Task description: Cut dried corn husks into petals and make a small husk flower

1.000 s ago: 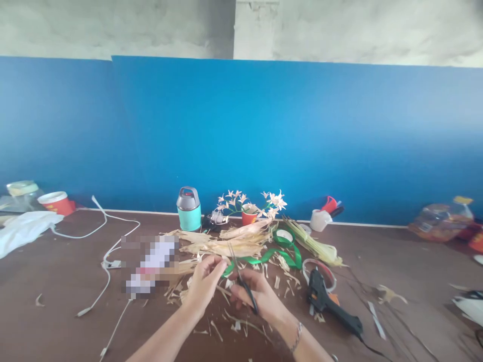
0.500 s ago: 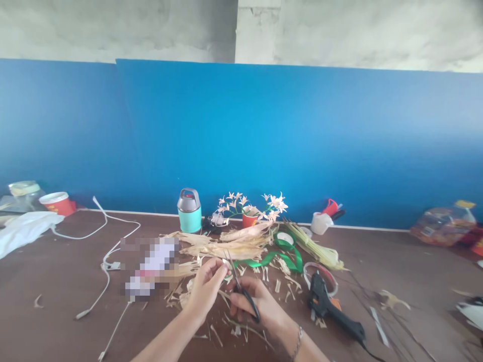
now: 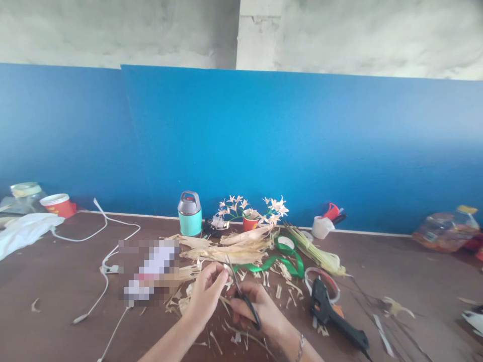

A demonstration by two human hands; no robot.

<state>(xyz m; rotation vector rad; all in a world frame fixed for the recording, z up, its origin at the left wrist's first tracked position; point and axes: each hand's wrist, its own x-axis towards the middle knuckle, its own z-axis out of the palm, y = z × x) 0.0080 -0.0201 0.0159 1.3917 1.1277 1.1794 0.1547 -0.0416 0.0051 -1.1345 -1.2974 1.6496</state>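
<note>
Between thumb and fingers, my left hand [image 3: 209,287] pinches a small pale piece [image 3: 227,270] that looks like corn husk; most of it is hidden by the fingers. My right hand [image 3: 253,304] is closed round the dark handles of a pair of scissors [image 3: 247,297]. The blades point up and away, close beside the pale piece; whether they touch it I cannot tell. Under and around both hands lie many husk scraps [image 3: 215,342]. Just beyond are long dried husks [image 3: 226,253] and a loose green ribbon [image 3: 264,264].
A black glue gun [image 3: 335,317] lies right of my hands, beside a tape ring [image 3: 322,284]. At the back stand a teal flask [image 3: 190,221] and a red cup [image 3: 250,222] with husk flowers. A blurred-out device [image 3: 154,271] and white cables [image 3: 105,271] lie left.
The view has tilted up slightly, so everything sits a little lower. Both hands keep nearly the same pose, with the scissors still by the pale piece.
</note>
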